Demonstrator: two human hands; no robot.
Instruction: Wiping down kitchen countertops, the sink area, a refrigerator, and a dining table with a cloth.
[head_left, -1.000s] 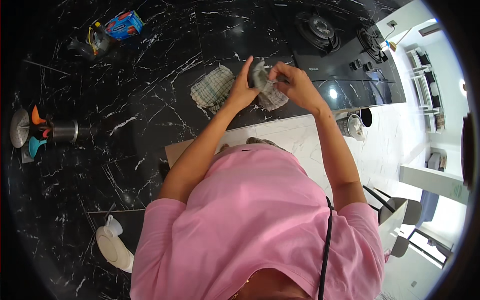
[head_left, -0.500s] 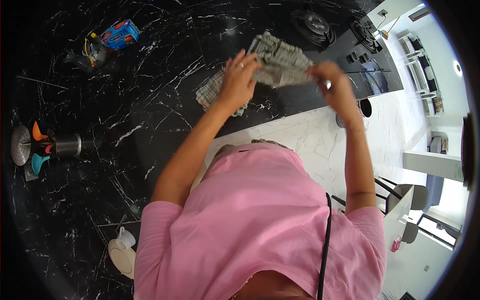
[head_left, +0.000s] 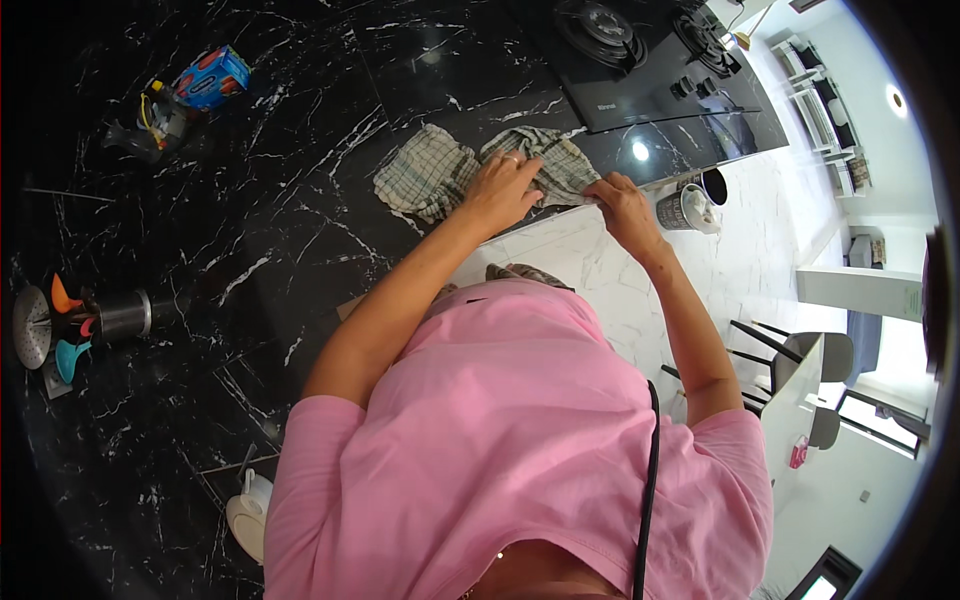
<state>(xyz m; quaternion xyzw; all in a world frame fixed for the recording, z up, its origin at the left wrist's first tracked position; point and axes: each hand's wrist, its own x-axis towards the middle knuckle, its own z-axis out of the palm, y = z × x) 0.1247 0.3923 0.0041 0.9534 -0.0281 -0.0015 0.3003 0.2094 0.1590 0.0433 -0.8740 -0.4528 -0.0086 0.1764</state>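
Note:
Two checked cloths lie side by side at the counter's front edge: a left cloth [head_left: 418,170] and a right cloth [head_left: 555,165], both creased. My left hand [head_left: 505,190] rests on the right cloth, near where the two meet, with its fingers apart and a ring showing on one of them. At that cloth's lower right corner, my right hand [head_left: 620,210] pinches the fabric between closed fingertips.
The dark marbled counter [head_left: 230,180] holds a gas hob [head_left: 630,90] at back right, a blue box [head_left: 210,75] with items beside it, a steel utensil holder [head_left: 115,312] at left and pale crockery [head_left: 250,515] nearer. A bin [head_left: 680,210] stands on the floor at right.
The right cloth was bunched in both hands, then raised and spread out. It is now down on the counter beside the left cloth, and both my hands have come lower with it.

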